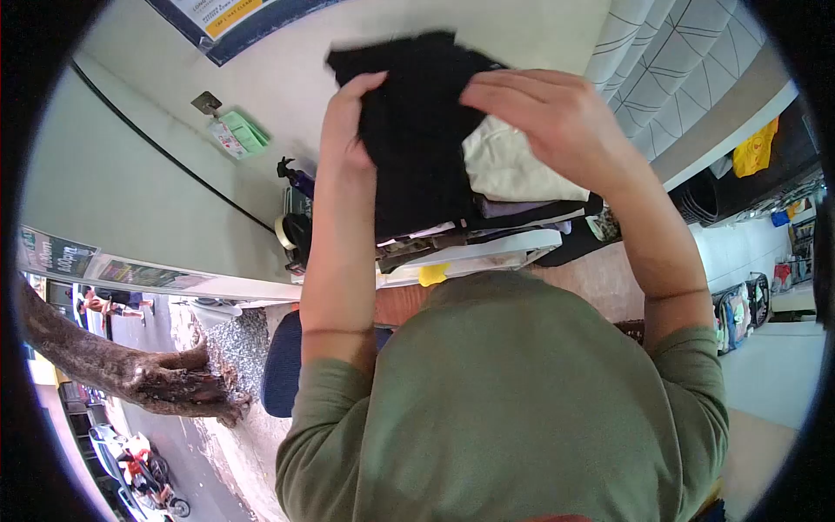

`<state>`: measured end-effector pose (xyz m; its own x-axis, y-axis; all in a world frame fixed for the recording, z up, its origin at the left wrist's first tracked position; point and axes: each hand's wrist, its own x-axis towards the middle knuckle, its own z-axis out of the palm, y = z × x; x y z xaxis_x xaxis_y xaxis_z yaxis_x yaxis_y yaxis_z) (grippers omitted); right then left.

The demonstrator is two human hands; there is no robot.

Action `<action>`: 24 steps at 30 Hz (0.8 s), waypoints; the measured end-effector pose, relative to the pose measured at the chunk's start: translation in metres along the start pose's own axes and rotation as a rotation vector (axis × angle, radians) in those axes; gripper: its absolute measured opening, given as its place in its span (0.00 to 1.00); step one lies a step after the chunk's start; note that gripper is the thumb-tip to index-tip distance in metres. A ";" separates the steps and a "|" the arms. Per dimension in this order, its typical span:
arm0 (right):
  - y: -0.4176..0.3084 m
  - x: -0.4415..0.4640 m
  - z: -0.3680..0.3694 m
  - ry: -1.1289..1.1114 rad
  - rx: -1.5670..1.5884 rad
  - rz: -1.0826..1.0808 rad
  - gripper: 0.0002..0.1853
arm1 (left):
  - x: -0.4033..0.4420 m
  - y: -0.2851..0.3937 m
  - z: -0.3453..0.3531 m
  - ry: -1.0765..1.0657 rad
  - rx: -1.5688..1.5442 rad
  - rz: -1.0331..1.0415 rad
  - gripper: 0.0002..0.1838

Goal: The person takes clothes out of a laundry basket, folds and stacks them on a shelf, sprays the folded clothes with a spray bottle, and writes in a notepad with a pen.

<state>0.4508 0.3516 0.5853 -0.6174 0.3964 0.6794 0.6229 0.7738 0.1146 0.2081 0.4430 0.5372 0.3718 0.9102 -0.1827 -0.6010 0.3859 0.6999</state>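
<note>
A folded black garment (413, 122) is raised in front of me, its top edge blurred. At its left side my left hand (348, 126) grips it, thumb lying over the front and the other fingers hidden behind. On the right edge my right hand (544, 113) pinches the cloth, its fingers held together. Which kind of garment this is I cannot tell. Just below my right hand lies a folded cream garment (513, 161), on top of a stack of dark folded clothes (522, 209). The black cloth covers the left part of the stack.
Under the clothes is a white shelf or rack (496, 257) with a yellow tag (432, 274). A dark spray bottle (298, 178) and a roll of tape (284, 232) stand to the left. Patterned curtain (670, 70) hangs at right; a tree trunk (130, 370) shows outside.
</note>
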 end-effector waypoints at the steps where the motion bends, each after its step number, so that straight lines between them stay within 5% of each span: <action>1: 0.000 -0.007 -0.012 0.053 -0.057 -0.022 0.17 | 0.006 0.001 0.013 0.056 0.093 -0.039 0.15; 4: 0.003 -0.039 -0.030 -0.003 -0.147 0.078 0.18 | 0.022 -0.013 0.038 -0.040 0.090 -0.101 0.15; 7: 0.009 -0.097 -0.005 -0.215 -0.080 0.202 0.19 | 0.042 -0.054 0.031 0.101 0.279 0.005 0.16; 9: 0.011 -0.137 0.022 -0.452 -0.038 0.277 0.20 | 0.036 -0.075 0.013 0.166 0.657 0.344 0.21; 11: 0.005 -0.132 0.021 -0.391 0.033 0.292 0.21 | 0.040 -0.078 -0.025 0.260 1.060 0.559 0.24; 14: -0.005 -0.107 0.025 -0.280 0.016 0.231 0.25 | 0.007 -0.062 -0.032 0.066 1.413 0.513 0.28; 17: -0.004 -0.105 0.053 -0.351 -0.040 0.206 0.25 | 0.014 -0.107 -0.062 0.128 2.194 0.564 0.28; 18: 0.003 -0.110 0.066 -0.385 -0.025 0.195 0.24 | 0.017 -0.125 -0.079 0.103 2.187 0.753 0.30; 23: 0.015 -0.099 0.055 -0.378 0.257 0.520 0.21 | 0.014 -0.132 -0.082 0.095 2.161 0.760 0.30; 24: 0.015 -0.110 0.060 -0.207 0.236 0.417 0.21 | 0.014 -0.130 -0.083 0.103 2.163 0.765 0.31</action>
<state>0.4990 0.3489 0.4693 -0.4371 0.7656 0.4720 0.7259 0.6101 -0.3175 0.2331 0.4184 0.3866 0.4555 0.7889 0.4125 0.8463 -0.5275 0.0743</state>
